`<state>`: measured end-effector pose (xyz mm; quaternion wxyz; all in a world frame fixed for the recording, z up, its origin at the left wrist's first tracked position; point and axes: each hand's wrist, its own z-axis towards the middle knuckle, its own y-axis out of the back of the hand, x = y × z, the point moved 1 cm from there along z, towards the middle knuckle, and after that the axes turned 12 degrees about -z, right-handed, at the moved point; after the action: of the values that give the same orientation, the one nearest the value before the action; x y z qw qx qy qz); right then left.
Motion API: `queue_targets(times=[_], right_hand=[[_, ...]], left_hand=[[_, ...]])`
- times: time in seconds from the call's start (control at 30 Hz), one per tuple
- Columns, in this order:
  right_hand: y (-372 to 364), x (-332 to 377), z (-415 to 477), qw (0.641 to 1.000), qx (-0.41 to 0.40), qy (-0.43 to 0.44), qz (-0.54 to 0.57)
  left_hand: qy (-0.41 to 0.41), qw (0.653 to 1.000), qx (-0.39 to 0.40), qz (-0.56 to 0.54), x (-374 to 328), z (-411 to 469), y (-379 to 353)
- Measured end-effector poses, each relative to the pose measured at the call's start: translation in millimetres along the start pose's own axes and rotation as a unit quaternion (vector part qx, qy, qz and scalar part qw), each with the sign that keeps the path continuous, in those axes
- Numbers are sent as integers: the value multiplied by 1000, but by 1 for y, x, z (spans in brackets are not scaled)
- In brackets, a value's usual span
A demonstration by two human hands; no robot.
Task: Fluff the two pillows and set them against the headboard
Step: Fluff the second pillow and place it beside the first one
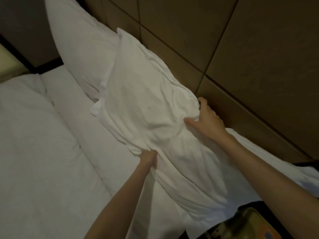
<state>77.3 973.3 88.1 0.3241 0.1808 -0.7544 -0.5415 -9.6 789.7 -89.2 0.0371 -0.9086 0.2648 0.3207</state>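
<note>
Pillows are both white and lie along the brown panelled headboard point(241, 40). At the near right edge a dark stand point(250, 221) with a yellowish top shows below the bedding. Two bare forearms reach in from the near edge over the sheet point(89, 128). The left hand point(149, 158) is closed in a fist on a bunch of cloth at the near pillow point(146, 100)'s lower edge. The right hand point(206, 116) grips its right corner, beside the headboard: thumb pressed on the front, fingers curled behind the fabric. This pillow is creased, lies tilted across the middle, and its far side touches the headboard. A rumpled duvet point(25, 135) fills the left. Farther left, the far pillow point(77, 49) leans against the headboard, smooth and plump, its near end tucked under the near pillow.
</note>
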Motion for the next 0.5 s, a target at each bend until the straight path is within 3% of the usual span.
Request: queue_targets(times=[0.17,0.27,0.4,0.5], right_hand=[[-1,15,23,999,7,-30,30],[10,16,27,996,-72,13,53],[42,18,15,965,-216,90,118],[53,19,7,954,-256,118,98]], left_hand=[[-64,998,3,21,-17,-6,6],[-75,997,25,6,-19,-15,4],[-106,993,45,-17,-26,-23,-5],[-113,991,66,-19,-36,-27,-13]])
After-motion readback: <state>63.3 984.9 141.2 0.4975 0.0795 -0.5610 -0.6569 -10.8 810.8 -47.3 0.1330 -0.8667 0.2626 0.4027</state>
